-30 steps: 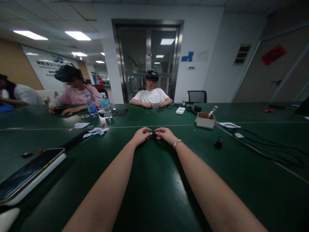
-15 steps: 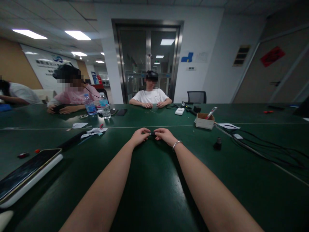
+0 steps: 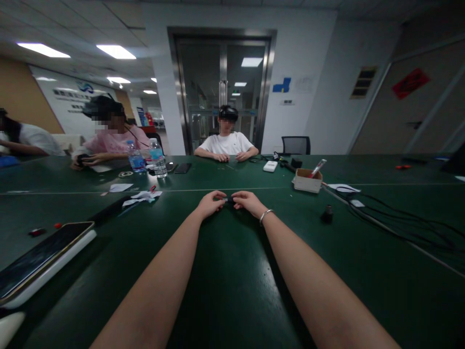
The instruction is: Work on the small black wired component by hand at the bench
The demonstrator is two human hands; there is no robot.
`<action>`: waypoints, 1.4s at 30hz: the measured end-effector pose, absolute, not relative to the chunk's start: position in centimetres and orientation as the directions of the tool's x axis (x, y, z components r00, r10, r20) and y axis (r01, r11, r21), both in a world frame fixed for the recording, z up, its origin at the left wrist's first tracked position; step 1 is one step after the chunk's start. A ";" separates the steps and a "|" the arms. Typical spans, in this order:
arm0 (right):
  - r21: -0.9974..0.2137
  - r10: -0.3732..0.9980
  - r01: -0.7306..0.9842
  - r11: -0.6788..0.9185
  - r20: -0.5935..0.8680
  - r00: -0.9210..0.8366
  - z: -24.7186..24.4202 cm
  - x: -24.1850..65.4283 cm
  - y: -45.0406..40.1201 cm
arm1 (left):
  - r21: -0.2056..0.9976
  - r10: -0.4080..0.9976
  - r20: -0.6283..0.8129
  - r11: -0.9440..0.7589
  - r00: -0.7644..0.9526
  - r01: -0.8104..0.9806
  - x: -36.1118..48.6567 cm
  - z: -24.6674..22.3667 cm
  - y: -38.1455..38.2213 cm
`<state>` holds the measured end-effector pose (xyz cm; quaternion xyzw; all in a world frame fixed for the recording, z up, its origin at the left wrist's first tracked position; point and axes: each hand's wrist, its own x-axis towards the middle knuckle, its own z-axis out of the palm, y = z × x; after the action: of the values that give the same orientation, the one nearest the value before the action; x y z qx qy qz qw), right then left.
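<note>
Just above the green table [image 3: 232,252], my left hand [image 3: 211,204] and my right hand [image 3: 248,203] face each other near the middle of the view. Between their fingertips is a small dark object [image 3: 229,200] with a lighter end toward the left. Both hands are closed in a pinch on it, the left at the lighter end and the right at the dark end. What exactly it is cannot be made out. A silvery bracelet [image 3: 266,216] circles my right wrist.
Phone on a white block [image 3: 47,261] at left; crumpled papers [image 3: 143,196] and water bottles [image 3: 158,160] beyond. A small box [image 3: 307,181], a black piece [image 3: 327,214] and cables [image 3: 399,218] lie right. Several people sit across the table.
My hands have hardly moved; slightly more of the lighter end shows between them. Across the table, the person in pink has shifted their hands, and a pale sheet now shows beneath them.
</note>
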<state>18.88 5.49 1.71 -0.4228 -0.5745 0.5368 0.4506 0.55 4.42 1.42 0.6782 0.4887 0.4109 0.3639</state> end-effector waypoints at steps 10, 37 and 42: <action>-0.995 0.967 0.039 0.093 0.081 -0.243 1.4 19.1 5.9 | 0.898 0.973 0.152 -0.210 0.176 0.387 0.7 1.7 4.3; -0.997 0.967 0.009 0.077 0.072 -0.246 1.7 19.2 5.6 | 0.916 0.970 0.132 -0.199 0.205 0.349 0.6 1.4 4.8; -0.998 0.966 -0.011 0.067 0.068 -0.249 1.6 19.2 5.7 | 0.905 0.967 0.161 -0.224 0.196 0.362 0.5 1.4 4.6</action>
<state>19.24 5.73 1.55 -0.4152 -0.5748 0.5422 0.4508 0.54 4.65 1.41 0.6736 0.4935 0.3979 0.3799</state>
